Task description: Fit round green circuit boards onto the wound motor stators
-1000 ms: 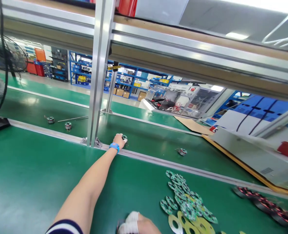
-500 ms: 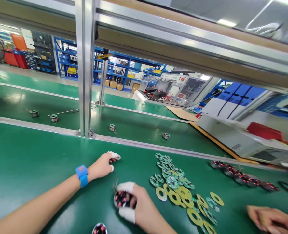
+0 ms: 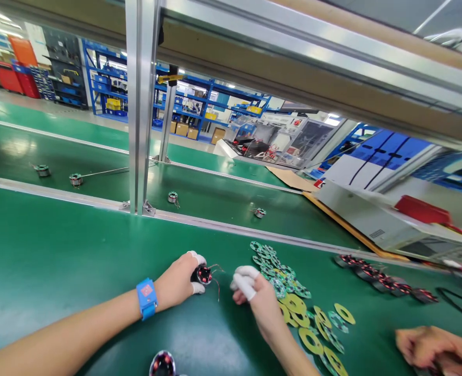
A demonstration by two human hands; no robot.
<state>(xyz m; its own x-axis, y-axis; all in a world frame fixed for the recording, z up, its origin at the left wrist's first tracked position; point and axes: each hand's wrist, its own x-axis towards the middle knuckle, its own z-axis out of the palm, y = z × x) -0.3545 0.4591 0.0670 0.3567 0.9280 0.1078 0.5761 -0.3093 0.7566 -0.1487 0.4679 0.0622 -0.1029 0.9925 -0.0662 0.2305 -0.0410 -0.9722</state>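
Observation:
My left hand (image 3: 181, 277), with a blue wrist strap (image 3: 147, 298) and white finger covers, grips a small round motor stator (image 3: 204, 275). Copper windings show on its face, and thin loose wires stick out to the right. My right hand (image 3: 252, 287) is just right of those wires, apart from the stator. Its fingers, some in white covers, are curled together, and I see nothing in them. Beside it lies a loose pile of green ring-shaped circuit boards (image 3: 268, 259) and yellow rings (image 3: 310, 341). Another stator (image 3: 163, 364) stands at the bottom edge.
Across the green bench (image 3: 58, 235) runs a metal rail with an upright post (image 3: 139, 115). Several stators (image 3: 173, 197) sit spaced out beyond it. A row of stators (image 3: 383, 280) lies at right, near another person's hand (image 3: 436, 347). A grey machine case (image 3: 371, 219) stands behind.
The stator has passed from my right hand to my left. My right hand has moved up and right, towards the rings. The stators beyond the rail sit slightly further left in view.

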